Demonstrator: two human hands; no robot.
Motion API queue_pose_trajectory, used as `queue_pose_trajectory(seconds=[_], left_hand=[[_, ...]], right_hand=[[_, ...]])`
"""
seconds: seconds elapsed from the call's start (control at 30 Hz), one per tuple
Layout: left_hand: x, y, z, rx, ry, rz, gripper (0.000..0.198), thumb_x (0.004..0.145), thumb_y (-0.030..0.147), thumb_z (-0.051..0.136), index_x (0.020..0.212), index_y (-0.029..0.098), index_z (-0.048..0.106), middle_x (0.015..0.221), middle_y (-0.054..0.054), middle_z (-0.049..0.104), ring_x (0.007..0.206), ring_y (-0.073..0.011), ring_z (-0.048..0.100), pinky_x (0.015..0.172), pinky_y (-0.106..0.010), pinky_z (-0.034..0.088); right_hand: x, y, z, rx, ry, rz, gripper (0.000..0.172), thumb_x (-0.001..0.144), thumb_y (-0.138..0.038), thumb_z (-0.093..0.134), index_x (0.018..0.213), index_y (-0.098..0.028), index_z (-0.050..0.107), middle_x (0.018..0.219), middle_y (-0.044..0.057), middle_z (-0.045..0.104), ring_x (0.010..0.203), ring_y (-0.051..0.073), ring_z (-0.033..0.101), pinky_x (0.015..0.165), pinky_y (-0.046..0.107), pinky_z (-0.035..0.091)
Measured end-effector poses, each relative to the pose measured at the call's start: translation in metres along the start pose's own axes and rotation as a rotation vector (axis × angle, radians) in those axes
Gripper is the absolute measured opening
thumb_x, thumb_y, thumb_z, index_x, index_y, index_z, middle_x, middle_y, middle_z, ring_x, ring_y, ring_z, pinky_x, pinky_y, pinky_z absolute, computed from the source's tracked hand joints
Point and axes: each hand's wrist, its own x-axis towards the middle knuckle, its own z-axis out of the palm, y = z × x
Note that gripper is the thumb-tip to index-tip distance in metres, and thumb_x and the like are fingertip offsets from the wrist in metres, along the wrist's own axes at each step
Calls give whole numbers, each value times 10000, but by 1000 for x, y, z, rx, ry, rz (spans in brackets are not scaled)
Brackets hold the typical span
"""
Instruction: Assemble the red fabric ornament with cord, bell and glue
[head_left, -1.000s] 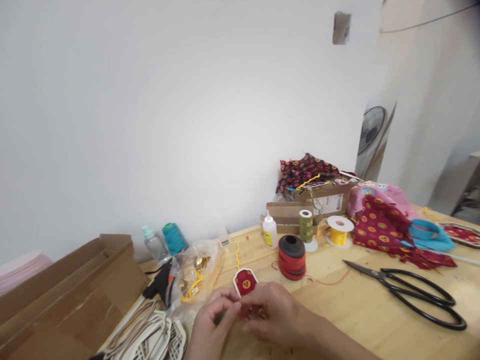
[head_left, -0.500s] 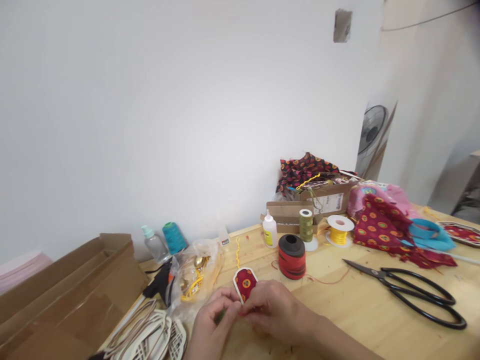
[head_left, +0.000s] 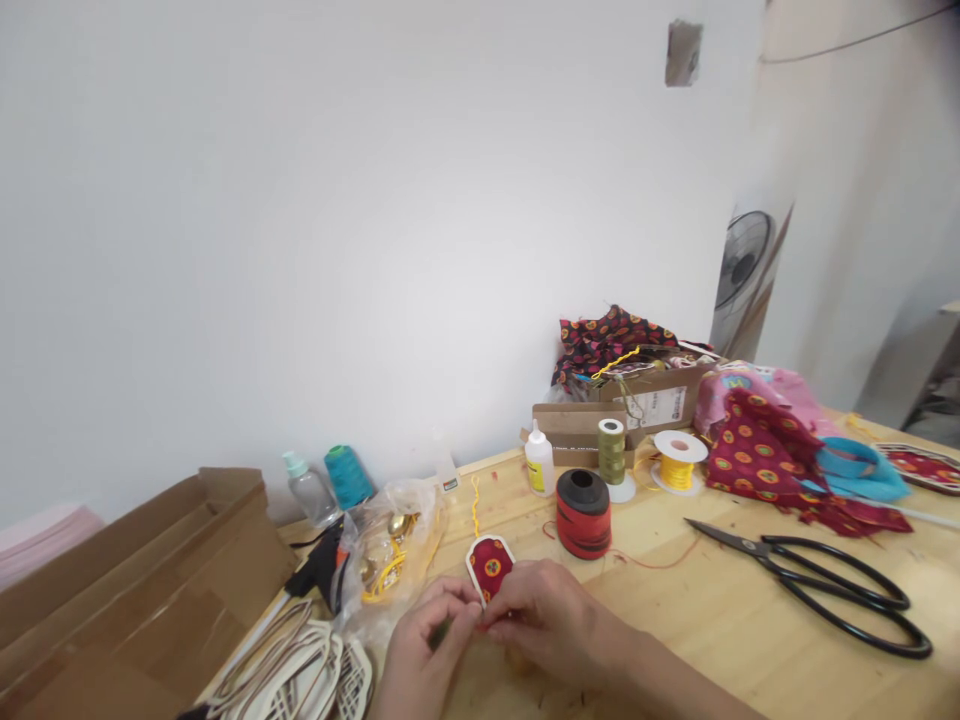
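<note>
Tag, red-patterned, just beyond hands, partly behind right one; cannot tell if gripped

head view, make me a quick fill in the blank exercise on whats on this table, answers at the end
1. The left hand and right hand are close together near the lower end of a patterned tag, whose twisted cord is coloured ____.
2. The scissors lie nearer to the ____ hand.
3. The handles of the scissors are coloured ____.
4. In front of the green spool, a thick spool with a black core is wound with ____ thread.

Missing words: yellow; right; black; red
</note>
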Motion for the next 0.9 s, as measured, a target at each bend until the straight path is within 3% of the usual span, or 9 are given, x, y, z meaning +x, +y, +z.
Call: queue_pose_trajectory(seconds=[0.6, 0.9], left_hand=[[1, -1, -1, -8, -1, 3, 258, 753, 338, 515, 551, 186, 568, 762, -30, 585, 754, -172, 563, 720, -265, 426], [1, 0, -1, 30, 47, 12, 279, 753, 361, 502, 545, 188, 570, 757, -33, 610, 753, -179, 573, 723, -278, 449]], right_hand=[[0, 5, 3, -11, 37, 81, 113, 712, -237, 619, 795, -230, 696, 709, 2, 681, 643, 112, 570, 603, 187, 386], [0, 2, 2, 21, 17, 40, 131, 712, -187, 608, 808, -217, 693, 720, 9, 680, 642, 111, 570, 604, 185, 385]])
